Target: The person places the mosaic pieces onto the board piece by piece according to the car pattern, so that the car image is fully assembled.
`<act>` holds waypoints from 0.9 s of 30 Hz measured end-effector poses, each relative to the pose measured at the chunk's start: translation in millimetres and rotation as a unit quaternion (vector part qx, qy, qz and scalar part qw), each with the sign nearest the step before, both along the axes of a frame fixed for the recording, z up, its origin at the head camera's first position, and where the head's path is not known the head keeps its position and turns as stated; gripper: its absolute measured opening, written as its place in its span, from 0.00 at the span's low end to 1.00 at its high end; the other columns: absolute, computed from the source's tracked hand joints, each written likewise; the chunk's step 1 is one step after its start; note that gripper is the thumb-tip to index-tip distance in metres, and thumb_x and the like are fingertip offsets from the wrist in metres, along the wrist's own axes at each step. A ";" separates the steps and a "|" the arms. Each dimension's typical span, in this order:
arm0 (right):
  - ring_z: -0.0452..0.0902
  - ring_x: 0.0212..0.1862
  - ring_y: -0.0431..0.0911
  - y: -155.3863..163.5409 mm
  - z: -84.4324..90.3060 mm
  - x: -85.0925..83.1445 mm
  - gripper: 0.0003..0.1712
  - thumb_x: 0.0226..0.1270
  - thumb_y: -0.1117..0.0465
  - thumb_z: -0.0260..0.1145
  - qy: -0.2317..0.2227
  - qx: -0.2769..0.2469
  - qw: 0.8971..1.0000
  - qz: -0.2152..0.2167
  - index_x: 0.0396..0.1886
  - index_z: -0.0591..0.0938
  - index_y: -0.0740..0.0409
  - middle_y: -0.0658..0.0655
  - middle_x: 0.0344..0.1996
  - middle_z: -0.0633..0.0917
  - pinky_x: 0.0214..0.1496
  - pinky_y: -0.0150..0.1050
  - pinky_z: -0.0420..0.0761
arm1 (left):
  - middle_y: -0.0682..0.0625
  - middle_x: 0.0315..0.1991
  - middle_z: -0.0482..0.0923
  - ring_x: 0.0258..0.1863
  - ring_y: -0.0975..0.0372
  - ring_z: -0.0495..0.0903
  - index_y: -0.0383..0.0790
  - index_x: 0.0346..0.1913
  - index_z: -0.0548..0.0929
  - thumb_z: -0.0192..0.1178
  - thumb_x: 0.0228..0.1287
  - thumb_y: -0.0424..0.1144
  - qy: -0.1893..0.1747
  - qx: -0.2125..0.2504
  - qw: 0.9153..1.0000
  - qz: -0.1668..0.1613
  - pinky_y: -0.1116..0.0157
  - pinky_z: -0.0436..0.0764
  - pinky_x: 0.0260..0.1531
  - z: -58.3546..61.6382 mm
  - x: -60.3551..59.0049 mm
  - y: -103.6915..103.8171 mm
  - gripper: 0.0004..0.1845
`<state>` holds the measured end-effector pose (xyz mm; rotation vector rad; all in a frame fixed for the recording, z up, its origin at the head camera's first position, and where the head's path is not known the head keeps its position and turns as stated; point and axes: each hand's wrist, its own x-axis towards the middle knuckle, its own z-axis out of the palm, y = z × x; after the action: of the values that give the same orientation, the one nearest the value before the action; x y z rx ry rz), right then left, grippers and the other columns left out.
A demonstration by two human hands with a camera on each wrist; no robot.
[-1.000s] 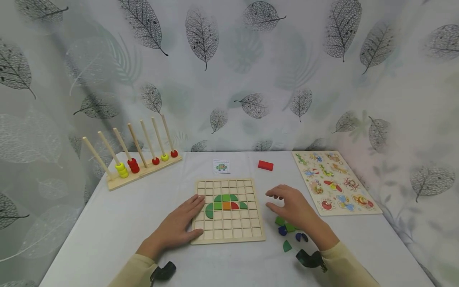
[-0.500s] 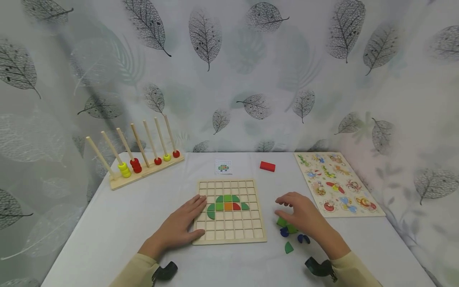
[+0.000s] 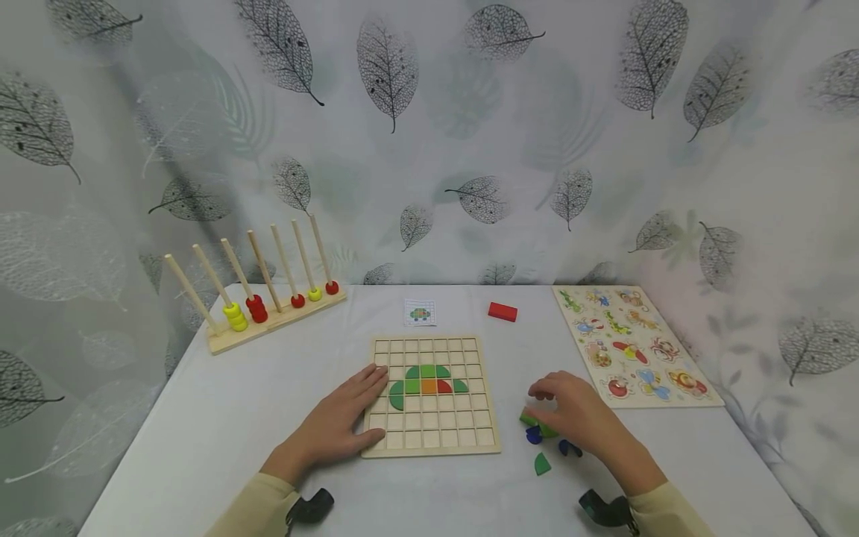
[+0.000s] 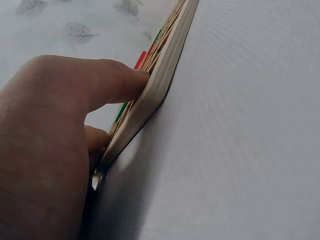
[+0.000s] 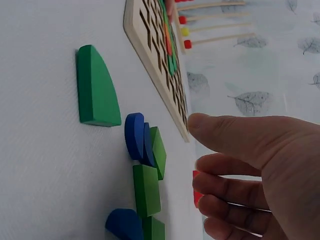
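My left hand [image 3: 335, 419] rests on the left edge of a wooden grid board [image 3: 443, 440], fingers spread over its rim and thumb at the near corner. Green, orange and red pieces [image 3: 428, 385] sit in the grid's middle cells. To the right of the board, my right hand [image 3: 582, 419] hovers with loosely bent fingers over a loose pile, holding nothing. The right wrist view shows light green blocks [image 5: 146, 190], blue rounded pieces [image 5: 134, 136] and a dark green quarter-round block [image 5: 97, 90] lying on the cloth. In the head view the hand partly hides the pile.
Behind the board lie a small picture card [image 3: 420, 315] and a red block [image 3: 502, 312]. A peg stand [image 3: 282, 322] with red and yellow rings is at the back left. An animal puzzle board [image 3: 640, 354] lies at the right. A leaf-patterned curtain [image 3: 429, 149] hangs behind the table.
My right hand has moved right and toward me, from beside the board to over the loose pieces, its fingers bending a little more. The left hand stays on the board.
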<state>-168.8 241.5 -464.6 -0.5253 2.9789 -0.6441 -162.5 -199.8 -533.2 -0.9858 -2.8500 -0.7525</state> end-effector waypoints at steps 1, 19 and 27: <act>0.81 0.43 0.42 0.5 -0.4 0.4 0.14 0.62 0.54 0.84 -0.007 -0.001 1.000 -0.001 0.44 0.92 0.52 0.45 0.37 0.86 0.49 0.47 0.86 | 0.50 0.87 0.56 0.86 0.54 0.50 0.37 0.85 0.63 0.63 0.72 0.61 -0.001 -0.001 1.000 0.000 0.46 0.61 0.80 0.1 0.0 0.0 0.48; 0.76 0.38 0.40 -3.6 -9.8 0.7 0.11 0.60 0.57 0.86 -0.052 0.018 0.998 0.006 0.40 0.92 0.51 0.41 0.33 0.84 0.49 0.46 0.84 | 0.50 0.87 0.56 0.87 0.55 0.49 0.38 0.86 0.63 0.61 0.73 0.63 -0.008 -0.002 1.000 0.003 0.46 0.60 0.80 -3.0 -0.8 0.2 0.48; 0.82 0.48 0.45 -6.8 -13.1 -1.6 0.13 0.61 0.58 0.85 -0.038 0.021 0.999 0.003 0.44 0.93 0.51 0.45 0.42 0.88 0.57 0.51 0.86 | 0.51 0.87 0.56 0.86 0.55 0.50 0.38 0.86 0.63 0.62 0.72 0.63 -0.007 0.000 1.000 0.001 0.46 0.60 0.80 -2.5 -1.0 -0.3 0.49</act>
<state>-170.4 234.7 -477.7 -0.4960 2.9117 -0.5872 -163.5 -200.1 -535.7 -0.9814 -2.8621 -0.7627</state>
